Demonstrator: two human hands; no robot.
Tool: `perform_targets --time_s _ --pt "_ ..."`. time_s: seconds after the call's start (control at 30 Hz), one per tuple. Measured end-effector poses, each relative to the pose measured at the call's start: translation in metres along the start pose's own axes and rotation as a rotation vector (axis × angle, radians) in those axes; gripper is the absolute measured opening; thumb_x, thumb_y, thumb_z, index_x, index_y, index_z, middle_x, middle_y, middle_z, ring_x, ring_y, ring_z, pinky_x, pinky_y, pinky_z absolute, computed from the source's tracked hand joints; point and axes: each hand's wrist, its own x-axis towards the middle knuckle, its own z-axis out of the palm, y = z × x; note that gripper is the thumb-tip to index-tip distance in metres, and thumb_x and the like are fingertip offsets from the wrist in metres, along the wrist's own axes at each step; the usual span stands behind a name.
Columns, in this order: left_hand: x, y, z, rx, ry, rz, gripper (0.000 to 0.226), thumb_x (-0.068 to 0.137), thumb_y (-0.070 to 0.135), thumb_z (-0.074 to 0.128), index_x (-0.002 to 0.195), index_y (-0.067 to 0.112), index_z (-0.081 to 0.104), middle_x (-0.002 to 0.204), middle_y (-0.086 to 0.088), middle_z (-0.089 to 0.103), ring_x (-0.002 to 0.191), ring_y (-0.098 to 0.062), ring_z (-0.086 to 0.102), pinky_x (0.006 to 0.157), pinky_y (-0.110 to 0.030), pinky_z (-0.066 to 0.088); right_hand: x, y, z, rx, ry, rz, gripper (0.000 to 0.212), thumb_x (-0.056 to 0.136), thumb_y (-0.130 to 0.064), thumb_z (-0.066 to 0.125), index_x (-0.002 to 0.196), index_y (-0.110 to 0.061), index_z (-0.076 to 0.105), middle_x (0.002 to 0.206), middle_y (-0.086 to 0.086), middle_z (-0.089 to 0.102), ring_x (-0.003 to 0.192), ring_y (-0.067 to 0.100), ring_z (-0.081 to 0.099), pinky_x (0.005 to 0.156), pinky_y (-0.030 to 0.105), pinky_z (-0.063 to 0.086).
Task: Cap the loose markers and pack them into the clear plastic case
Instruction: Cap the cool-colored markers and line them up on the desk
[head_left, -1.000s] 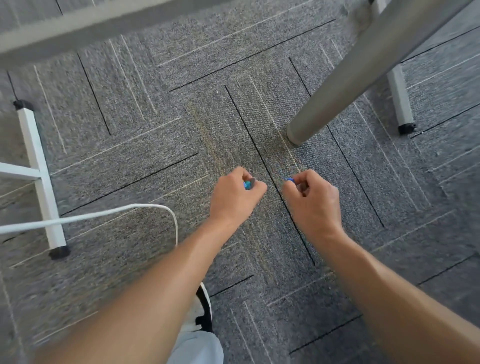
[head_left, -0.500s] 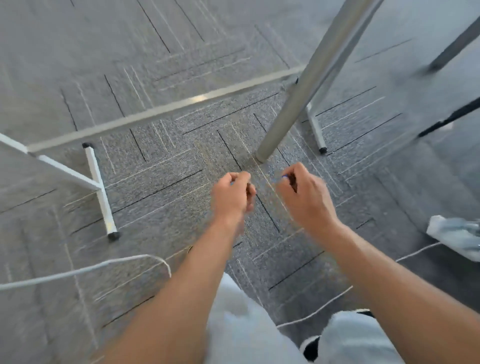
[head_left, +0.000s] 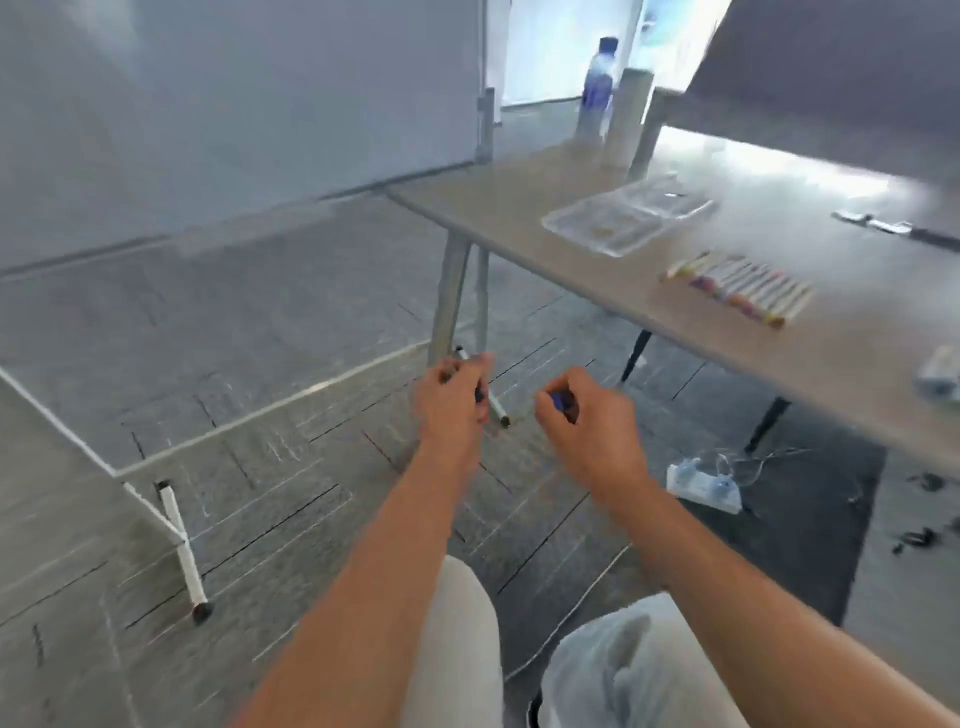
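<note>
Since the earlier frames our view has lifted from the carpet, bringing the table (head_left: 519, 218) into sight at right. We see the left hand (head_left: 452, 405) closed around a white marker (head_left: 498, 408), the right hand (head_left: 592, 421) pinching a blue cap (head_left: 560, 400). The open clear plastic case (head_left: 623, 215) lies far on the table; capped markers (head_left: 737, 286) lie in a row nearer, to its right.

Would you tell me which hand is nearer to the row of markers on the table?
Right. The right hand is below the row of markers; the left hand is farther left.
</note>
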Motion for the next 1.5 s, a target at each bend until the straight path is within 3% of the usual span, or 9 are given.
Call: perform_targets --time_s 0.1,0.23,0.4,0.57,0.67,0.8,1.03,1.33,1.5 --pt "-0.053 0.014 0.057 0.12 -0.071 0.119 0.037 0.088 0.018 0.078 0.071 0.015 0.045 0.052 -0.004 0.045 0.04 -0.017 0.033 0.039 -0.023 0.025 -0.025 0.002 -0.078 0.007 0.128 -0.011 0.011 0.097 -0.03 0.068 0.089 -0.023 0.065 0.066 -0.009 0.059 0.059 0.007 0.053 0.059 0.03 0.044" --pt "-0.109 0.016 0.128 0.105 -0.157 0.179 0.034 0.088 0.01 0.077 0.073 0.015 0.047 0.052 -0.007 0.043 0.037 -0.017 0.03 0.036 -0.019 0.023 -0.056 0.013 -0.165 0.039 0.269 0.016 0.01 0.098 -0.031 0.067 0.092 -0.022 0.066 0.063 -0.01 0.055 0.056 0.005 0.05 0.058 0.028 0.04" --pt "-0.155 0.001 0.217 -0.048 -0.269 0.047 0.024 0.092 0.019 0.074 0.083 0.013 0.053 0.057 -0.002 0.048 0.042 -0.015 0.028 0.036 -0.015 0.019 -0.083 0.039 -0.254 0.085 0.492 0.15 0.019 0.098 -0.029 0.067 0.082 -0.018 0.066 0.066 -0.003 0.059 0.058 0.007 0.048 0.06 0.032 0.038" --pt "-0.178 -0.014 0.299 -0.037 -0.443 -0.053 0.038 0.095 0.029 0.069 0.066 0.016 0.048 0.056 -0.001 0.051 0.037 -0.014 0.029 0.041 -0.018 0.015 -0.097 0.076 -0.33 0.018 0.635 0.29 0.03 0.099 -0.034 0.064 0.073 -0.021 0.064 0.067 -0.001 0.061 0.06 0.012 0.05 0.06 0.031 0.037" --pt "-0.172 -0.021 0.335 0.131 -0.586 0.043 0.042 0.095 0.026 0.068 0.063 0.013 0.044 0.059 -0.008 0.049 0.037 -0.016 0.031 0.037 -0.021 0.023 -0.093 0.101 -0.358 -0.09 0.644 0.346 0.033 0.1 -0.04 0.061 0.075 -0.019 0.065 0.065 -0.001 0.061 0.06 0.017 0.056 0.061 0.033 0.044" --pt "-0.141 -0.036 0.377 0.514 -0.722 0.371 0.041 0.089 0.03 0.073 0.06 0.008 0.054 0.055 -0.009 0.054 0.045 -0.016 0.043 0.05 -0.028 0.036 -0.074 0.137 -0.382 -0.23 0.611 0.379 0.031 0.099 -0.037 0.062 0.075 -0.016 0.064 0.064 0.0 0.061 0.059 0.017 0.055 0.06 0.032 0.043" --pt "-0.072 -0.062 0.449 1.052 -0.927 0.833 0.039 0.095 0.036 0.064 0.066 0.012 0.054 0.063 0.0 0.054 0.063 -0.017 0.051 0.061 -0.031 0.04 -0.023 0.199 -0.41 -0.413 0.464 0.406 0.031 0.1 -0.034 0.061 0.078 -0.012 0.063 0.063 0.0 0.059 0.062 0.023 0.057 0.061 0.035 0.047" --pt "-0.01 -0.112 0.531 1.347 -1.252 1.087 0.037 0.099 0.044 0.059 0.076 0.016 0.052 0.065 0.003 0.052 0.061 -0.021 0.05 0.053 -0.029 0.03 0.024 0.251 -0.423 -0.573 0.364 0.529 0.027 0.097 -0.04 0.056 0.08 -0.019 0.062 0.069 -0.003 0.063 0.071 0.022 0.06 0.067 0.035 0.05" --pt "0.001 -0.134 0.55 1.356 -1.366 1.244 0.023 0.099 0.04 0.056 0.085 0.022 0.052 0.08 0.008 0.054 0.076 -0.021 0.056 0.064 -0.033 0.036 0.031 0.262 -0.423 -0.64 0.332 0.549 0.025 0.098 -0.043 0.055 0.085 -0.023 0.063 0.073 -0.006 0.062 0.072 0.018 0.058 0.061 0.031 0.04"
